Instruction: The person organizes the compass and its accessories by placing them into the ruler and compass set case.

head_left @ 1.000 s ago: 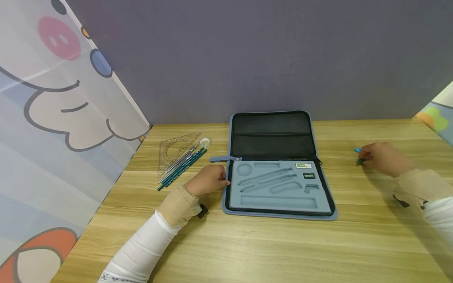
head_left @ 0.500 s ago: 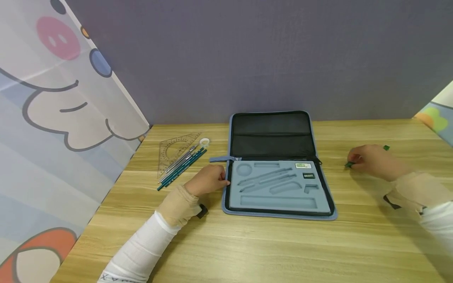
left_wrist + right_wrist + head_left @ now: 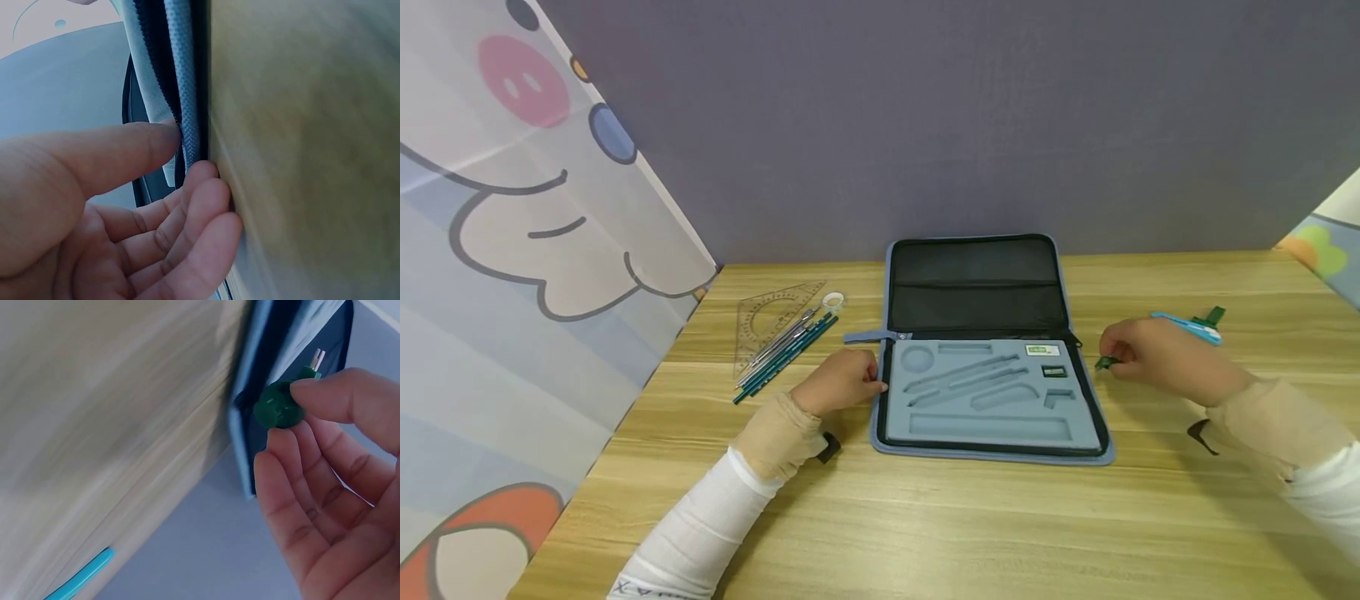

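An unzipped blue zip case (image 3: 992,457) lies flat on the table, its lid folded back. In its grey foam insert (image 3: 955,406) sit a white eraser (image 3: 1042,351) and a green sharpener (image 3: 1054,372); other cut-outs are bare. My left hand (image 3: 841,383) pinches the case's left edge, thumb on the zip (image 3: 159,69) and fingertips beneath. Beside the right edge, my right hand (image 3: 1176,357) holds a small green plastic piece (image 3: 279,406) with a metal prong between thumb and fingers.
Right of the case lie a light-blue slim tool (image 3: 1187,326) and another green piece (image 3: 1213,316). At left are a clear set square (image 3: 743,329), a white tape roll (image 3: 832,301), silver drawing tools (image 3: 775,343) and dark green pencils (image 3: 790,362). A grey wall (image 3: 970,133) stands behind.
My right hand has moved left toward the case with the small green piece, uncovering the light-blue tool and the other green piece. The left hand has stayed at the case edge.
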`<state>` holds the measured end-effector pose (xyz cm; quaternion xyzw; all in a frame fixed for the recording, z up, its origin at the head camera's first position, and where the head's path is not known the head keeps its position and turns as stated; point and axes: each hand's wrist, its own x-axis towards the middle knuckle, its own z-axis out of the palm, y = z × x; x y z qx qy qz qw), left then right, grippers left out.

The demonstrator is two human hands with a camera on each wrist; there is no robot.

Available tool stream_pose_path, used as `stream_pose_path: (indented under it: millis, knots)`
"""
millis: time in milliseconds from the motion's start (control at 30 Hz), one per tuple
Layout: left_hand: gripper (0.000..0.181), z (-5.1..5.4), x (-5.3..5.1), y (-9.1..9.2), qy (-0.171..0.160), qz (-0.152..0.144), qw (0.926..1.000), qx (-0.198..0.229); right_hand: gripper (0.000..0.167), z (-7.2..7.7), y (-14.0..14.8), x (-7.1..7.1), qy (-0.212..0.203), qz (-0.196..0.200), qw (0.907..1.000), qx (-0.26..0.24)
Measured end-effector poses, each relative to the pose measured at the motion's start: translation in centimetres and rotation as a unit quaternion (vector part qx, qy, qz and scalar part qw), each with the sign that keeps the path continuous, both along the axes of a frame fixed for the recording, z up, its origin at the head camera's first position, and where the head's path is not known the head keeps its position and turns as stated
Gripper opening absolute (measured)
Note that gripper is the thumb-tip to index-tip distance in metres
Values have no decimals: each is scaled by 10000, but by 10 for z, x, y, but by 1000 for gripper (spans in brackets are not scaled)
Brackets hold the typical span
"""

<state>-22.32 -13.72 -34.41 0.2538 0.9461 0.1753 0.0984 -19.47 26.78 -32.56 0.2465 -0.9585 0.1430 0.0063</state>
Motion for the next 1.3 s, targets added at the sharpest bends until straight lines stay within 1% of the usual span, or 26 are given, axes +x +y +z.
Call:
stream_pose_path:
  millis: [100, 367, 733, 867, 1100, 1300]
  knots:
    - [29, 0, 0, 0, 8, -30, 10000, 4, 19, 2, -9, 3, -13, 27, 10000, 13]
    - [30, -1, -1, 1, -63, -12, 10000, -38, 19, 3, -29, 9, 70, 290, 9995, -128]
    - [28, 1, 0, 1, -60, 7, 10000, -31, 21, 4, -43, 18, 123, 618, 9975, -328]
    - [27, 1, 0, 0, -58, -8, 10000, -2, 20, 3, -47, 19, 81, 721, 9967, -363]
    - [25, 0, -1, 0, -46, -37, 10000, 24, 19, -1, -51, 19, 61, 856, 9960, -255]
    - [25, 0, -1, 0, -10, -25, 10000, 8, 20, -4, -53, 17, -16, 874, 9959, -249]
